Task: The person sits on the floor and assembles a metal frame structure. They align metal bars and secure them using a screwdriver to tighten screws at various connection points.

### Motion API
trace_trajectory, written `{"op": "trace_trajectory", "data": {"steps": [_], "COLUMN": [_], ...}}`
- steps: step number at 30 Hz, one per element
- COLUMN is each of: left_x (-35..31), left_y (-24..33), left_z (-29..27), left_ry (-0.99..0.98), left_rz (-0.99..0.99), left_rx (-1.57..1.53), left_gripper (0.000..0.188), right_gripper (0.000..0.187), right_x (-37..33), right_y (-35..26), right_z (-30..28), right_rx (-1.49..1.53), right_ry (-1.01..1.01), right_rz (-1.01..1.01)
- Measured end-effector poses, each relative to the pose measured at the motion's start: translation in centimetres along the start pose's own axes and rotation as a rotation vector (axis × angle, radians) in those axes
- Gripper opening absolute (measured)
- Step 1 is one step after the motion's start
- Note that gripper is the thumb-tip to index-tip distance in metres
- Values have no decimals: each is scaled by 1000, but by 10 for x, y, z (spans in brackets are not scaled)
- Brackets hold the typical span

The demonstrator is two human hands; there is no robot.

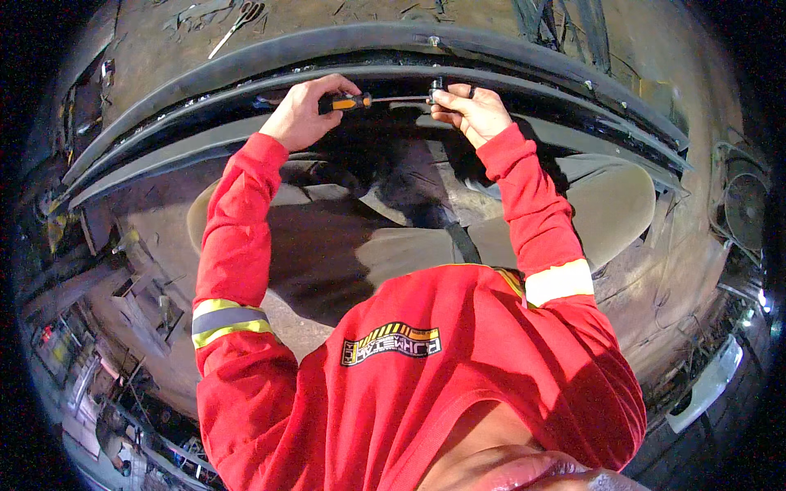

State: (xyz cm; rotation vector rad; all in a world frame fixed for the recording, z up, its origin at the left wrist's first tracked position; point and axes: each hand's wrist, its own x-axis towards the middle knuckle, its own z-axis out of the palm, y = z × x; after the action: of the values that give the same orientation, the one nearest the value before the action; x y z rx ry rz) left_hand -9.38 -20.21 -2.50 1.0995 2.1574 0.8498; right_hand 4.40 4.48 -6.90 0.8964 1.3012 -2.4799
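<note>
A screwdriver (352,102) with a yellow and black handle lies level in my left hand (303,114), whose fingers close round the back of the handle. Its thin shaft runs to the right, toward my right hand (479,112). There my thumb and fingers pinch a small black and metallic piece (437,87); its exact kind is unclear. The shaft's tip ends at that piece, and I cannot tell whether it is inserted. Both hands are over long dark metal bars (270,84), which curve across the view with small bolts along them.
My bent knees (610,204) are just on the near side of the bars. A pale long-handled tool (236,31) lies on the brown floor beyond. At right are a round dark object (745,200) and a white panel (709,385). Metal scraps lie at left.
</note>
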Motion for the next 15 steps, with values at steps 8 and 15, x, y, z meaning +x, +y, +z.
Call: {"op": "trace_trajectory", "data": {"steps": [8, 15], "left_x": [-9, 9], "left_y": [29, 100], "left_z": [-10, -4], "left_ry": [166, 249], "left_rz": [11, 143], "left_rx": [-133, -204], "left_gripper": [34, 26], "right_gripper": [44, 46], "right_x": [-8, -6], "right_y": [18, 35], "right_z": [11, 20], "right_rx": [162, -76], "right_ry": [171, 232], "right_rz": [-113, -322]}}
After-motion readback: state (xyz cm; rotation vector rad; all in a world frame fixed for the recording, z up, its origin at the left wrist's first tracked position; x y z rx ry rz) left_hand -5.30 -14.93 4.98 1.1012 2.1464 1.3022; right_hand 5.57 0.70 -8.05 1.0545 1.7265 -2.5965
